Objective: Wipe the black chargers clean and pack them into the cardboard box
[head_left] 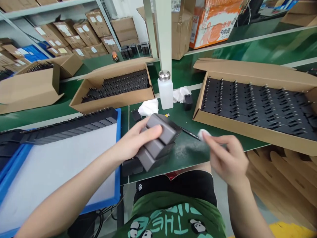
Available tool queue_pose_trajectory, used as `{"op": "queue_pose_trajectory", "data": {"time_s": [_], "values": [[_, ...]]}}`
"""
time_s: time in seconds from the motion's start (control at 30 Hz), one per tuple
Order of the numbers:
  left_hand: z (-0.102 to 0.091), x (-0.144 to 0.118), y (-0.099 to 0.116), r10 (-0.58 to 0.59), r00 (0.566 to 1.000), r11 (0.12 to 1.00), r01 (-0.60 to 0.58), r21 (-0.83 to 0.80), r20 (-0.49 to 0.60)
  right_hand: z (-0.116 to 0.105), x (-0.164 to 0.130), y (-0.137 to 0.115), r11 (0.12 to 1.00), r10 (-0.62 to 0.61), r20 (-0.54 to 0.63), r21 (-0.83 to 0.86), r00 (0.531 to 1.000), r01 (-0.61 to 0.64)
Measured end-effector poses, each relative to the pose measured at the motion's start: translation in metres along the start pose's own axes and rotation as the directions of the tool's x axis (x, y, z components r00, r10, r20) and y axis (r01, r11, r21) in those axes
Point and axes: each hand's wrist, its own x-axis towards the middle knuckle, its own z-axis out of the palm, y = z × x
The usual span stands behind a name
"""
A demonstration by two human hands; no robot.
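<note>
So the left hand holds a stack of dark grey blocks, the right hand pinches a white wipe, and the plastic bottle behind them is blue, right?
Not quite: in the head view the bottle is white with a silver cap. The rest holds: left hand on the grey blocks, right hand pinching the white wipe.

Dark grey adapters (158,140), white wipe (203,134), green bench mat (188,119), blue tray (118,158), translucent white bottle (165,92) with silver cap.
</note>
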Motion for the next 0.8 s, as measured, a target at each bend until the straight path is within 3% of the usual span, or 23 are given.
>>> {"op": "queue_pose_trajectory", "data": {"time_s": [0.07,0.1,0.17,0.23,0.27,0.33,0.43,0.53,0.67,0.8], "values": [[0.006,-0.002,0.007,0.073,0.997,0.949,-0.068,0.309,-0.005,-0.007,-0.016,0.015,0.996,0.049,-0.112,-0.069,0.992,-0.057],[0.012,-0.002,0.008,0.107,0.994,0.866,-0.098,0.491,0.009,-0.01,-0.023,0.019,0.992,0.078,-0.154,-0.091,0.985,-0.092],[0.03,0.0,0.002,0.153,0.984,0.598,-0.165,0.784,0.09,-0.013,-0.034,0.02,0.983,0.134,-0.191,-0.098,0.972,-0.154],[0.049,0.003,-0.013,0.145,0.97,0.336,-0.236,0.912,0.197,-0.011,-0.041,0.015,0.981,0.166,-0.167,-0.072,0.972,-0.18],[0.057,0.005,-0.022,0.13,0.964,0.255,-0.257,0.932,0.231,-0.01,-0.043,0.013,0.981,0.172,-0.152,-0.058,0.973,-0.183],[0.069,0.008,-0.039,0.11,0.966,0.184,-0.252,0.95,0.235,-0.005,-0.046,0.01,0.981,0.184,-0.124,-0.041,0.975,-0.191],[0.074,0.007,-0.049,0.174,0.968,0.146,-0.209,0.967,0.183,0.001,-0.048,0.011,0.983,0.18,-0.089,-0.029,0.98,-0.183],[0.059,-0.009,-0.038,0.338,0.93,0.165,-0.207,0.964,0.142,0.004,-0.049,0.014,0.983,0.18,-0.023,-0.018,0.983,-0.18],[0.014,-0.049,-0.028,0.464,0.885,0.307,-0.131,0.943,-0.028,0.001,-0.051,0.014,0.96,0.28,-0.004,-0.002,0.96,-0.28],[-0.025,-0.083,-0.058,0.382,0.9,0.474,0.004,0.881,-0.21,-0.004,-0.048,0.005,0.906,0.419,0.017,0.06,0.908,-0.419]]}}
